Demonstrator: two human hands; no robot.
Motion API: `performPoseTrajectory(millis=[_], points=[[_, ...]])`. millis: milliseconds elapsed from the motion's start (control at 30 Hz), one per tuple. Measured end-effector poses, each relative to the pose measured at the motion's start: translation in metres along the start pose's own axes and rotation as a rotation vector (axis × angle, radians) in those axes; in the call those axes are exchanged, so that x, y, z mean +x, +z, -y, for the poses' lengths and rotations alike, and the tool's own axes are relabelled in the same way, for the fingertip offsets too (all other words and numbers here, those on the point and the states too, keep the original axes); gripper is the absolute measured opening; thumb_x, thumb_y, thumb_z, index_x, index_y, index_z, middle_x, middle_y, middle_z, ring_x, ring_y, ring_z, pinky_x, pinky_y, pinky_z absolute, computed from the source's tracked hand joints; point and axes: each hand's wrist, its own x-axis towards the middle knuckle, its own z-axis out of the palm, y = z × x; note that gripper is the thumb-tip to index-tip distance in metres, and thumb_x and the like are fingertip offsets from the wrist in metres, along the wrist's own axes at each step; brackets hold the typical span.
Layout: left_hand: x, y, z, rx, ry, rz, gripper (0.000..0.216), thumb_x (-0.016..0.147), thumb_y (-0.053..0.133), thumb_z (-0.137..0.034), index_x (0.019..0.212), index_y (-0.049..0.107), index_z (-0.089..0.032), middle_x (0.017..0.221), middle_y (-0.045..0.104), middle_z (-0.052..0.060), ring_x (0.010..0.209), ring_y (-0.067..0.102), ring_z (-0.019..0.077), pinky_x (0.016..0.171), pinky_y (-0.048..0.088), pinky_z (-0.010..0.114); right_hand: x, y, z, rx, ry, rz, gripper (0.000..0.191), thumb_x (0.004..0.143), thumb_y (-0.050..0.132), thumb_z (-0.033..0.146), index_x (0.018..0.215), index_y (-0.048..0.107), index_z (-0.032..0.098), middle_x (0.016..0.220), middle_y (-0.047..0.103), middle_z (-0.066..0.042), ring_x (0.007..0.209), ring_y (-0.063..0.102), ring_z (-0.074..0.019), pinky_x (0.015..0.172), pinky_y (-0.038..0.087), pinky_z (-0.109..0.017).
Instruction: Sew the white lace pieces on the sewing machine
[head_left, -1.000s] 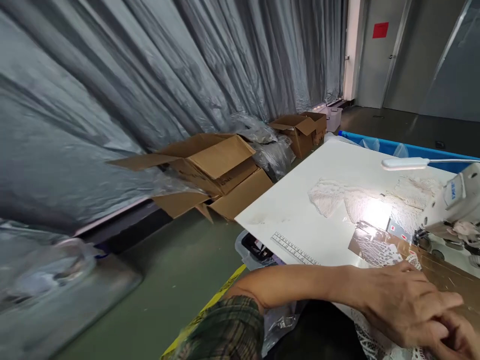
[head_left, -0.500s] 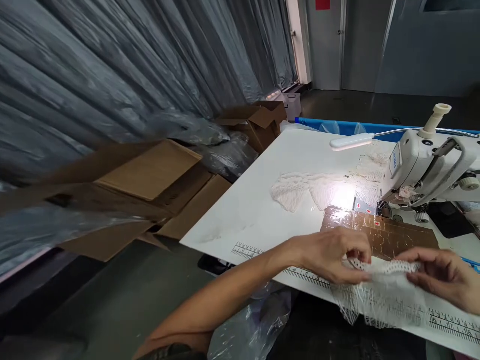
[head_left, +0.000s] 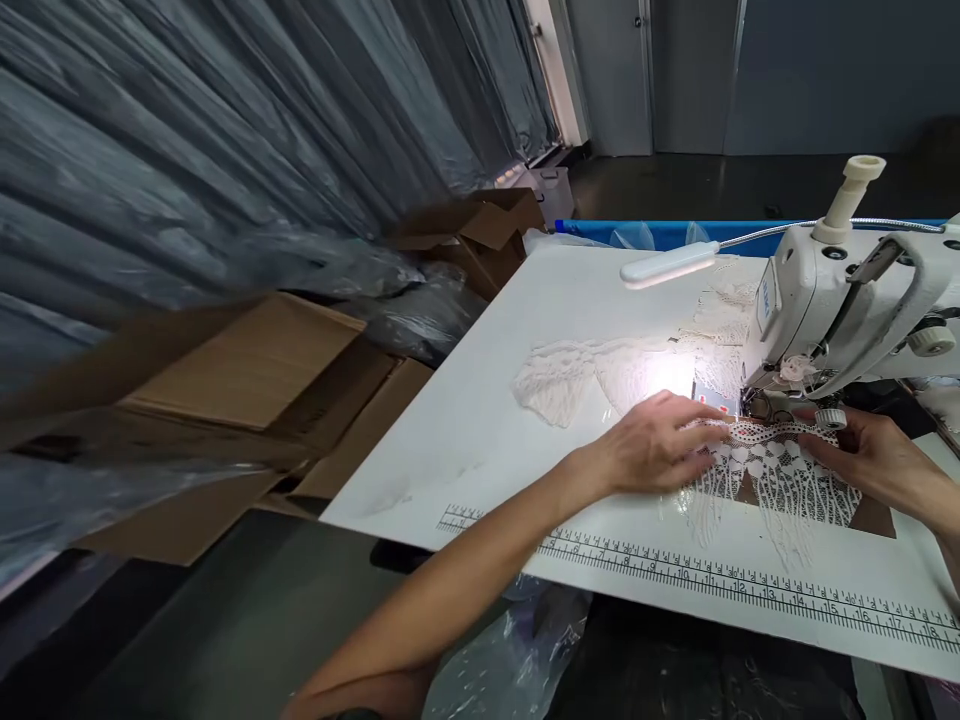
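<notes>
A strip of white lace trim point(head_left: 787, 470) with a scalloped, fringed lower edge lies just in front of the sewing machine point(head_left: 802, 310). Its upper band runs close to the needle area. My left hand point(head_left: 664, 440) rests on the left end of the lace, fingers stretched out and lying flat. At the right end, my right hand point(head_left: 877, 455) pinches the lace, thumb on top, with the other fingers partly hidden behind the machine's knob. Under the lace shows a brown taped patch point(head_left: 874, 518). More white lace point(head_left: 559, 380) lies on the table left of the needle.
A white lamp point(head_left: 667, 265) on a bendy neck lights the sewing area. The white table point(head_left: 420, 470) has a printed ruler point(head_left: 682, 572) along its front edge. Left of it stand open cardboard boxes point(head_left: 247, 360) and clear plastic bags point(head_left: 420, 315). Behind is a blue edge point(head_left: 660, 236).
Both hands have carried the lace from the table's front edge forward to the machine's needle area. My left hand has gone from a pinch to lying flat. The camera view has shifted slightly.
</notes>
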Motion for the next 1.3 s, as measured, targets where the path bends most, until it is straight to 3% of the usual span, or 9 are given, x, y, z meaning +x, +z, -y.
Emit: performPoseTrajectory(millis=[133,200,367,500,567,733,967,1133,1300], points=[[-0.001,0.004,-0.011,0.023,0.141,0.105,0.042,0.100,0.053,-0.049,0.119,0.065,-0.014,0.127,0.068,0.013,0.102,0.068,0.0249,0.084,0.053,0.040,-0.008,-0.007,-0.003,-0.090,-0.031,0.020,0.042,0.069,0.071,0.063,0.065,0.060,0.023,0.051,0.049,0.001,0.046,0.042,-0.0131,0.041,0.031,-0.028],[-0.003,0.004,-0.012,0.016,0.139,0.082,0.045,0.100,0.052,-0.052,0.115,0.067,-0.011,0.123,0.070,0.014,0.098,0.068,0.0254,0.085,0.052,0.042,-0.015,-0.006,-0.003,-0.004,-0.042,0.073,0.047,0.069,0.072,0.065,0.060,0.056,0.022,0.052,0.046,0.003,0.046,0.039,-0.0106,0.040,0.030,-0.026],[-0.005,-0.004,-0.011,-0.326,-0.094,-0.025,0.066,0.097,0.042,-0.069,0.120,0.063,-0.010,0.114,0.070,0.017,0.094,0.068,0.0247,0.080,0.055,0.041,-0.028,0.023,0.020,0.454,0.046,0.080,0.064,0.064,0.077,0.074,0.094,0.068,0.018,0.068,0.062,-0.001,0.055,0.053,-0.0127,0.043,0.046,-0.025],[-0.005,-0.015,-0.013,-0.867,-0.426,0.075,0.095,0.087,0.045,-0.081,0.150,0.034,-0.010,0.106,0.068,0.014,0.072,0.064,0.0158,0.061,0.052,0.029,-0.029,0.050,0.050,0.657,0.012,0.133,0.081,0.064,0.079,0.072,0.122,0.065,0.017,0.082,0.071,-0.006,0.060,0.063,-0.0151,0.049,0.054,-0.027],[-0.003,-0.020,-0.015,-0.894,-0.556,0.129,0.105,0.082,0.060,-0.076,0.155,0.026,-0.009,0.098,0.066,0.009,0.070,0.061,0.0152,0.059,0.048,0.028,-0.027,0.053,0.055,0.652,-0.049,0.150,0.085,0.069,0.077,0.071,0.132,0.060,0.017,0.087,0.073,-0.007,0.068,0.068,-0.0179,0.059,0.060,-0.033],[-0.001,-0.028,-0.018,-0.705,-0.691,0.184,0.080,0.084,0.064,-0.039,0.150,0.035,-0.005,0.076,0.057,-0.001,0.068,0.056,0.0145,0.060,0.041,0.026,-0.022,0.040,0.033,0.136,-0.291,-0.085,0.048,0.090,0.058,0.059,0.113,0.071,0.018,0.088,0.076,-0.010,0.076,0.072,-0.0240,0.074,0.061,-0.042],[-0.002,-0.028,-0.016,-0.672,-0.665,0.172,0.067,0.079,0.059,-0.032,0.139,0.048,-0.005,0.074,0.052,-0.002,0.062,0.048,0.0112,0.054,0.034,0.025,-0.026,0.051,0.011,-0.423,-0.823,-0.258,0.035,0.101,0.042,0.029,0.123,0.068,0.018,0.102,0.067,-0.014,0.093,0.066,-0.0255,0.079,0.058,-0.040],[-0.003,-0.023,-0.014,-0.666,-0.697,0.203,0.070,0.076,0.056,-0.028,0.141,0.047,-0.003,0.068,0.048,-0.004,0.060,0.046,0.0115,0.053,0.032,0.026,-0.018,0.058,0.012,-0.660,-0.872,-0.289,0.036,0.100,0.040,0.023,0.123,0.067,0.019,0.095,0.060,-0.013,0.081,0.058,-0.0237,0.069,0.054,-0.037],[-0.001,-0.024,-0.015,-0.697,-0.758,0.185,0.075,0.078,0.057,-0.025,0.148,0.039,-0.004,0.063,0.039,-0.008,0.057,0.043,0.0108,0.054,0.030,0.025,-0.006,0.047,0.019,-0.622,-0.807,-0.158,0.041,0.104,0.032,0.032,0.124,0.066,0.021,0.091,0.058,-0.011,0.074,0.057,-0.0202,0.066,0.054,-0.035]])
